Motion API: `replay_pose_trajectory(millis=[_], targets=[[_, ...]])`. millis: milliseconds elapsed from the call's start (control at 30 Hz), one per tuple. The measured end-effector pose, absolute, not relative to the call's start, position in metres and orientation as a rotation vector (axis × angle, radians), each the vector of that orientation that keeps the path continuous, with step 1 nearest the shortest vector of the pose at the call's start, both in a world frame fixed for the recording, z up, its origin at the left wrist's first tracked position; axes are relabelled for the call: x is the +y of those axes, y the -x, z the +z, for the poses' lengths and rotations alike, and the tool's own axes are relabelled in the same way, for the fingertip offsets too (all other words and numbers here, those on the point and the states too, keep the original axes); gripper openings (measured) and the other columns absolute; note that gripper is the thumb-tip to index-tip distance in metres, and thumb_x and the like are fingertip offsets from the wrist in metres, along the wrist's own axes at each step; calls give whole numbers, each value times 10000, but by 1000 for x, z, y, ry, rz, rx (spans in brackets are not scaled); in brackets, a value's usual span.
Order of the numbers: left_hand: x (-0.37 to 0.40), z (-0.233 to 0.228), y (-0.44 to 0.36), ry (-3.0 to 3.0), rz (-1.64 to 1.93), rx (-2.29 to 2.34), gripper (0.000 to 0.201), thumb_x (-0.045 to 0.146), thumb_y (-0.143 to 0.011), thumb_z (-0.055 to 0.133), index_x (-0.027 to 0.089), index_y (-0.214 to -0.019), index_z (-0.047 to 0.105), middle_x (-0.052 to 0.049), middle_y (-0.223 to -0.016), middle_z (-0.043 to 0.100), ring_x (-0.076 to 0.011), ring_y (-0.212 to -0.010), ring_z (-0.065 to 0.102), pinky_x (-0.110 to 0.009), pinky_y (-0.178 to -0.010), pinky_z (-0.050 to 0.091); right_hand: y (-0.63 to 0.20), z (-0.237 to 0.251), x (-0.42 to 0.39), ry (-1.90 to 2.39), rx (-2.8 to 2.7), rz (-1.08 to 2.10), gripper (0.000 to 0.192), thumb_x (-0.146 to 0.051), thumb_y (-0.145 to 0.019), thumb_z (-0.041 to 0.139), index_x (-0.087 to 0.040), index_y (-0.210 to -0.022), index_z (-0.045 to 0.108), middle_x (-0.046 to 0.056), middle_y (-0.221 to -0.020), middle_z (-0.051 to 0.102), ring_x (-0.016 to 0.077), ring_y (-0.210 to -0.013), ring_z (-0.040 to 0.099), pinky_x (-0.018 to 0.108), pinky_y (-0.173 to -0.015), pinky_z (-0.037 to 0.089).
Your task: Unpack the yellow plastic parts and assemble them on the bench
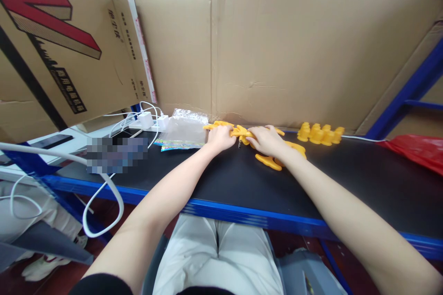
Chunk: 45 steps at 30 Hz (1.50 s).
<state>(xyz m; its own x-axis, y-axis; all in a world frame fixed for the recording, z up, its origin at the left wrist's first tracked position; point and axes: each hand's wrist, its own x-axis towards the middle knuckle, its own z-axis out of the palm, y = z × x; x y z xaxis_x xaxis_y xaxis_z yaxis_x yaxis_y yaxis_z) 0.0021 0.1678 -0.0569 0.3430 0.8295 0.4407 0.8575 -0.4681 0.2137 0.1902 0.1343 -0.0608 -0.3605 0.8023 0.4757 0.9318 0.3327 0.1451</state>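
Both my hands rest at the back of a black table top (242,179), among flat yellow plastic parts. My left hand (220,138) is closed over one end of a yellow part (238,131) that spans between the hands. My right hand (266,140) grips its other end. A small dark screw (239,145) pokes out below the part between the hands. More yellow flat pieces (268,162) lie under and beside my right wrist. One yellow piece (217,124) sticks out behind my left hand.
A row of small yellow moulded pieces (320,133) stands at the back right. A clear plastic bag (183,129) lies left of my hands, with white chargers and cables (147,120) beyond. Cardboard walls (277,46) close off the back. A red bag (415,150) sits far right.
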Motion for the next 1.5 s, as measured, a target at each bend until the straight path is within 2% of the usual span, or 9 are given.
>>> replay_pose_trajectory(millis=[267,500,667,767,900,1000,1167,1300,1500], targets=[[169,-56,-1,2510,-797,-1628,353,371,-808,545,247,-1120,653,-70,-967,713,-258,-926,650,-344,-778,499,-196,-59,136,1438,-2187,-559,206,-278,-842,505,-178,-1013,562,85,-944,682,249,-881,599,400,-880,324],[171,-54,4,2443,-744,-1569,428,395,-897,469,313,-1313,526,-94,-1013,701,-264,-932,656,-362,-805,483,-194,-58,136,1361,-2162,-538,200,-309,-853,496,-183,-995,559,82,-927,686,234,-831,605,392,-871,334],[177,-55,8,2455,-741,-1611,341,287,-909,420,279,-1175,633,-96,-985,699,-254,-926,654,-350,-791,485,-189,-59,133,1308,-2202,-558,215,-317,-864,499,-185,-1024,553,83,-986,684,236,-871,600,389,-890,336],[182,-58,10,2440,-791,-1659,324,212,-880,417,248,-1110,642,-90,-975,696,-244,-916,651,-337,-773,489,-187,-58,131,1303,-2219,-561,224,-331,-870,493,-188,-1031,554,90,-1003,684,243,-887,600,397,-895,335],[185,-61,11,2447,-892,-1656,343,184,-881,388,237,-1165,571,-83,-1050,673,-229,-939,640,-334,-796,489,-187,-57,130,1317,-2236,-527,229,-339,-878,483,-191,-1039,553,95,-1015,684,245,-899,603,407,-905,331],[186,-63,11,2499,-963,-1615,363,201,-905,379,218,-1244,506,-101,-1191,611,-226,-1045,603,-348,-882,467,-187,-57,130,1325,-2235,-501,231,-341,-882,477,-196,-1045,554,95,-1020,684,243,-906,606,417,-923,324],[192,-71,10,2596,-1054,-1504,469,335,-965,313,166,-1402,319,-149,-1360,476,-229,-1195,512,-376,-989,411,-188,-58,132,1316,-2239,-487,230,-338,-881,479,-203,-1048,559,94,-1011,686,240,-893,613,422,-924,328],[196,-76,8,2696,-1008,-1382,535,326,-960,332,172,-1457,208,-140,-1424,421,-220,-1277,439,-381,-1033,376,-188,-58,132,1310,-2241,-491,228,-344,-881,483,-203,-1042,561,94,-1005,687,237,-888,618,421,-921,331],[192,-83,4,2734,-830,-1474,529,385,-972,258,235,-1473,175,-112,-1506,321,-242,-1384,298,-512,-1089,271,-189,-59,133,1328,-2241,-498,226,-343,-881,494,-194,-1038,559,87,-1006,687,229,-889,618,413,-921,335]])
